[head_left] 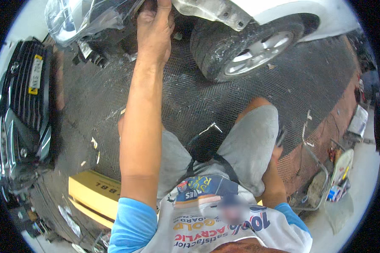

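Note:
My left hand [153, 36] reaches up to the front of a white car, beside a clear headlight [74, 19] and a bare metal bracket [219, 13]. Its fingers curl in against the dark gap there; what they grip is hidden at the top edge. My right hand [276, 152] is low beside my right knee, partly covered by the leg. It is closed around a dark grey object [280, 137] whose kind I cannot make out. Between my legs, a thin bent metal rod [214, 126] shows by a black strapped seat or pouch [204, 145].
The car's front wheel [257, 50] stands just right of my left hand. A dark car grille [27, 88] fills the left side. A yellow box [95, 192] lies by my left leg. Metal tubing [316, 154] and a silver can [358, 120] are at right, over ribbed black matting [93, 84].

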A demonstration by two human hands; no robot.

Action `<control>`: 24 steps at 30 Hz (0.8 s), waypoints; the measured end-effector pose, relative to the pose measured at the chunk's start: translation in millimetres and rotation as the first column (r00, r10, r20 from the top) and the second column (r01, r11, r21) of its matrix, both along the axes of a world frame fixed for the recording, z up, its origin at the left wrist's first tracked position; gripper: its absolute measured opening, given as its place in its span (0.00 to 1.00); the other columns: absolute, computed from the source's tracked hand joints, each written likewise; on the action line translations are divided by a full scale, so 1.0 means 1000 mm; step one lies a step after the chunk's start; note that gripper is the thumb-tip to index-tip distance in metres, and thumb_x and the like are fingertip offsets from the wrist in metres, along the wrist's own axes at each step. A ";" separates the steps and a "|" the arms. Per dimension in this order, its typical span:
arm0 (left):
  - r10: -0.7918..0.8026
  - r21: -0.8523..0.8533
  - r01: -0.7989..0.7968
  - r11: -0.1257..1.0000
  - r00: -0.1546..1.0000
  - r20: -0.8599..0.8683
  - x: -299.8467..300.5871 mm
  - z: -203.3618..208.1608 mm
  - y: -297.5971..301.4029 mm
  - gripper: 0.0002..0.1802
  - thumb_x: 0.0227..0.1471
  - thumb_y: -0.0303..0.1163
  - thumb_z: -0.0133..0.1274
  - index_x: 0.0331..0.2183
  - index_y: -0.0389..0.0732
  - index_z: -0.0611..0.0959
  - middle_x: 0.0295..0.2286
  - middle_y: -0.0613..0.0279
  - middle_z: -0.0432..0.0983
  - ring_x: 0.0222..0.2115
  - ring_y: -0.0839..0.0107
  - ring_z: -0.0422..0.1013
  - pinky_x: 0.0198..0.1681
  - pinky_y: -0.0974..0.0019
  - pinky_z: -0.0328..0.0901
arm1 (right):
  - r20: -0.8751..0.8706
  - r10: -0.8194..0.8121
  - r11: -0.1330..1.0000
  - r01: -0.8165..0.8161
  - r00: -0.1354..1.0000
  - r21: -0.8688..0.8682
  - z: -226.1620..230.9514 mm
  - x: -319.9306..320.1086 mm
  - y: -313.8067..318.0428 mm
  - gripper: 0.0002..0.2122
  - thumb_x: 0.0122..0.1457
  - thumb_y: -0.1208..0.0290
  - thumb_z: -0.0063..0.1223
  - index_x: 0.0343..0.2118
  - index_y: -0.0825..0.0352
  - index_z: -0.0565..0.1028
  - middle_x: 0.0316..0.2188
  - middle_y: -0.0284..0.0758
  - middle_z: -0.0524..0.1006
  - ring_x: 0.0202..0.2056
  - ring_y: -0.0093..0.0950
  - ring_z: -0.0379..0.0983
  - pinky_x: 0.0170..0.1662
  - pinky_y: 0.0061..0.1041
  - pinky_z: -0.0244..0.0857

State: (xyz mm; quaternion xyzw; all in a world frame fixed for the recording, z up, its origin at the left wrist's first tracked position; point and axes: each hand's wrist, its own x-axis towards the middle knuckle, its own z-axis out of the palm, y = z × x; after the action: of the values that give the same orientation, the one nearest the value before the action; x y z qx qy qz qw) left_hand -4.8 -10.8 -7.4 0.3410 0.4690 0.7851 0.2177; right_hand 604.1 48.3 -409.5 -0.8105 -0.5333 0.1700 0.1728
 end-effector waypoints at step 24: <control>-0.361 -0.294 0.521 0.801 0.813 0.458 0.158 -0.065 -0.083 0.62 0.56 0.76 0.34 0.68 0.29 0.46 0.64 0.37 0.55 0.65 0.52 0.57 0.68 0.51 0.52 | -0.260 0.962 0.235 -0.725 0.079 0.647 0.315 -0.325 -0.031 0.10 0.53 0.80 0.63 0.40 0.71 0.79 0.36 0.43 0.78 0.38 0.44 0.77 0.43 0.34 0.71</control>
State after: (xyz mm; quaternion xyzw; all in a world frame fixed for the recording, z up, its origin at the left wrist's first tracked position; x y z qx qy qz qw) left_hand 153.6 -93.6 -72.2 0.2311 0.4758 0.6462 0.5501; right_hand 278.6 17.7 -94.8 -0.1745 -0.8330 0.3965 0.3441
